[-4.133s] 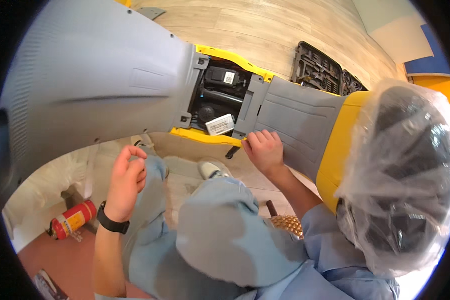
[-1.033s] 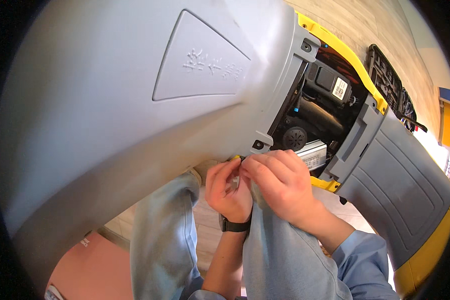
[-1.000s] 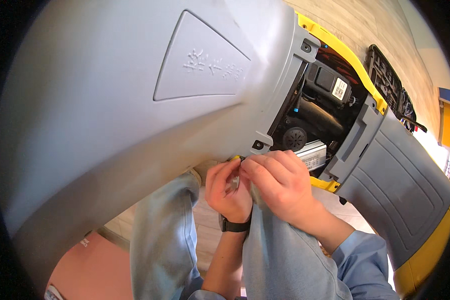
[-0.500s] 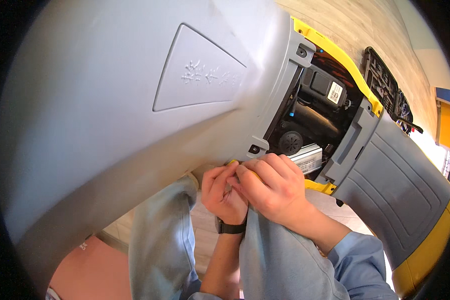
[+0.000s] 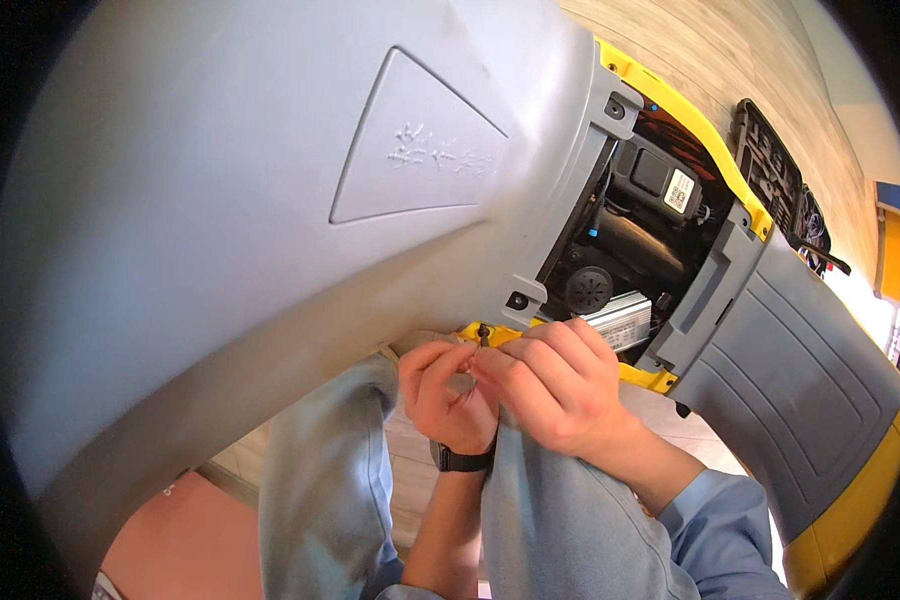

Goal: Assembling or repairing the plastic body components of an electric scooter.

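My left hand (image 5: 450, 398), with a black watch on its wrist, and my right hand (image 5: 560, 388) meet fingertip to fingertip. Between their pinched fingers stands a small dark screw (image 5: 484, 331), its head up; its lower end is hidden by the fingertips. Right behind it runs the yellow side trim (image 5: 510, 331) of a grey scooter body (image 5: 260, 210). Above my right hand lies an open bay with a silver metal box (image 5: 622, 322), a round black slotted cap (image 5: 588, 289) and a black module (image 5: 660, 180) bearing a white label.
A black tool case (image 5: 768, 165) lies open on the wood-look floor (image 5: 700, 50) beyond the scooter. To the right extends the ribbed grey footboard (image 5: 810, 360). My knees in blue trousers (image 5: 560, 520) are under my hands. A pink surface (image 5: 185, 540) shows at lower left.
The dark screw now shows above my fingertips, along with more of the yellow trim. My hands have shifted slightly down relative to the scooter, and the whole view has moved a little.
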Motion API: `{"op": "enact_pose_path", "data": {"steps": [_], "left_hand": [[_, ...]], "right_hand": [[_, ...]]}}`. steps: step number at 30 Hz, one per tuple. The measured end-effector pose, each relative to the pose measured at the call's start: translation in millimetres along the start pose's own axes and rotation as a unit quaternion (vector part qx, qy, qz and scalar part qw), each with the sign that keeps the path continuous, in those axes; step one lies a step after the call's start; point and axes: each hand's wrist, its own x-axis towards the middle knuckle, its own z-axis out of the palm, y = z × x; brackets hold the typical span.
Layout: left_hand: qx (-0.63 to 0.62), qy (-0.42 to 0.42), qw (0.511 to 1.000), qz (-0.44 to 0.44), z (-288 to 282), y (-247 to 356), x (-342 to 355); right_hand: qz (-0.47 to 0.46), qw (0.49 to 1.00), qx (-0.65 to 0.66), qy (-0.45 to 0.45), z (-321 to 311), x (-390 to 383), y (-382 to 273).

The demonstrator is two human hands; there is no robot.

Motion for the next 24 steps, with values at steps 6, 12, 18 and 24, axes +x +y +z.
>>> {"op": "enact_pose_path", "data": {"steps": [6, 12, 18, 24], "left_hand": [[0.053, 0.005, 0.997, 0.065, -0.9, 0.5, 5.2], [0.059, -0.038, 0.996, 0.046, -7.0, -1.2, -0.5], [-0.007, -0.006, 0.999, -0.043, 5.6, -2.0, -2.8], [-0.130, 0.031, 0.962, -0.237, 10.4, -0.4, -8.9]], "right_hand": [[0.023, 0.999, 0.004, 0.026, 6.6, -2.4, 2.8], [0.020, 0.999, 0.040, 0.025, 3.5, 1.1, 3.0], [0.011, 0.998, 0.028, 0.048, 8.5, -5.8, 8.8], [0.021, 0.996, 0.042, 0.071, 17.9, -10.7, 7.4]]}}
